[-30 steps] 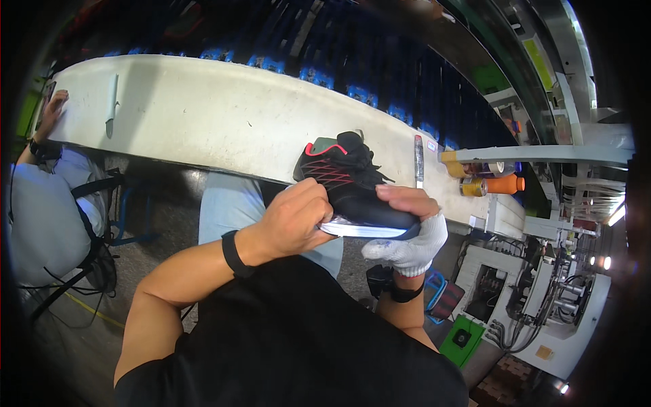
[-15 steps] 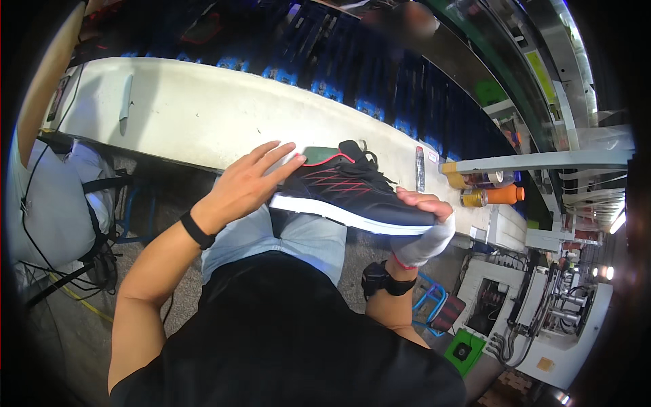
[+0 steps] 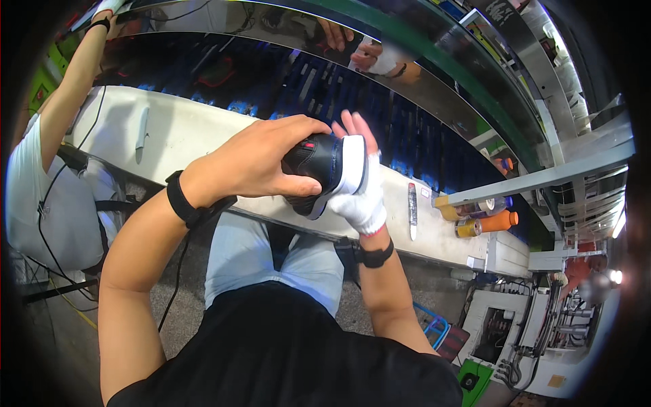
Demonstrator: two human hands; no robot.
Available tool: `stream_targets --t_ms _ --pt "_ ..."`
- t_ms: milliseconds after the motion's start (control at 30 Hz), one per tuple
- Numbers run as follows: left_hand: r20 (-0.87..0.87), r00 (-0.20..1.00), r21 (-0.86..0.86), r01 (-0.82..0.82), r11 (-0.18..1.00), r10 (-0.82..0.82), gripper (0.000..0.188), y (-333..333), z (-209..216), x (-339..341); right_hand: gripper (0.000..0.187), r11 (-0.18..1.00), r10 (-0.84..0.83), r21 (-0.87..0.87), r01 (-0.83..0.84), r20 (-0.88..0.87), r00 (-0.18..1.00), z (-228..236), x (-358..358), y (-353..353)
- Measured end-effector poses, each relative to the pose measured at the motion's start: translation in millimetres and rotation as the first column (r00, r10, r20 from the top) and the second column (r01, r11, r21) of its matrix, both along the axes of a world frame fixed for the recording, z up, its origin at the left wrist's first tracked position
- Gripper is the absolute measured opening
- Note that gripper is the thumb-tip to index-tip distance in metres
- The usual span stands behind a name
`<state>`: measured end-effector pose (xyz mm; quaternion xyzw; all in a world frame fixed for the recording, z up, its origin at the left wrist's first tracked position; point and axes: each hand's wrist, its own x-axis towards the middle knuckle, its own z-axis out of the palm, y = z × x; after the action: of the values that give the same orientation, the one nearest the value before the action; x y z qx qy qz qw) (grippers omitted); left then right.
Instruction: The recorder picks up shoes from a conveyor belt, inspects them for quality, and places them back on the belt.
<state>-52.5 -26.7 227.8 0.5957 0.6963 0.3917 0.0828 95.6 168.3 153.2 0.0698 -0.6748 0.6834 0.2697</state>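
A black sneaker (image 3: 315, 163) with a thick white sole (image 3: 352, 165) is held up over the near edge of the white bench, its sole turned to the right. My left hand (image 3: 261, 159) is shut on its black upper, fingers over the top and thumb across the near side. My right hand (image 3: 366, 183), in a white fingerless glove, lies with its palm against the sole, fingers stretched out past it. The thumb of that hand is hidden. A small red mark shows on the upper, and my left hand covers much of the shoe.
A white bench (image 3: 183, 122) runs along a dark blue roller conveyor (image 3: 400, 108). On the bench lie a cutter knife (image 3: 412, 210), a pale strip (image 3: 142, 129), a yellow can (image 3: 468, 228) and an orange bottle (image 3: 500, 222). Another person's arm (image 3: 74, 102) reaches in at left.
The sneaker has been raised and turned from lengthwise to end-on. My left hand has closed on its upper; my right has moved from the toe to flat against the sole.
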Motion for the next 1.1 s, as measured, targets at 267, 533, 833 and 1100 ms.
stream_targets --t_ms 267,533,833,1100 --pt "0.009 0.992 -0.242 -0.123 0.962 0.129 0.083 -16 12 -18 0.058 0.877 -0.154 -0.480 -0.012 -0.306 0.940 -12 -44 -34" --pt "0.180 0.958 -0.313 -0.161 0.936 0.225 0.081 -26 4 -41 0.052 0.901 -0.056 -0.433 0.014 -0.085 0.995 -17 -67 -36" --pt "-0.159 0.985 -0.263 -0.100 0.960 0.059 0.070 26 22 -21 0.102 0.996 -0.037 -0.085 0.037 -0.003 0.999 2 -33 3" --pt "-0.330 0.944 -0.080 -0.049 0.996 0.020 0.061 40 20 27 0.069 0.881 -0.465 -0.197 0.430 -0.192 0.864 -6 2 -13"
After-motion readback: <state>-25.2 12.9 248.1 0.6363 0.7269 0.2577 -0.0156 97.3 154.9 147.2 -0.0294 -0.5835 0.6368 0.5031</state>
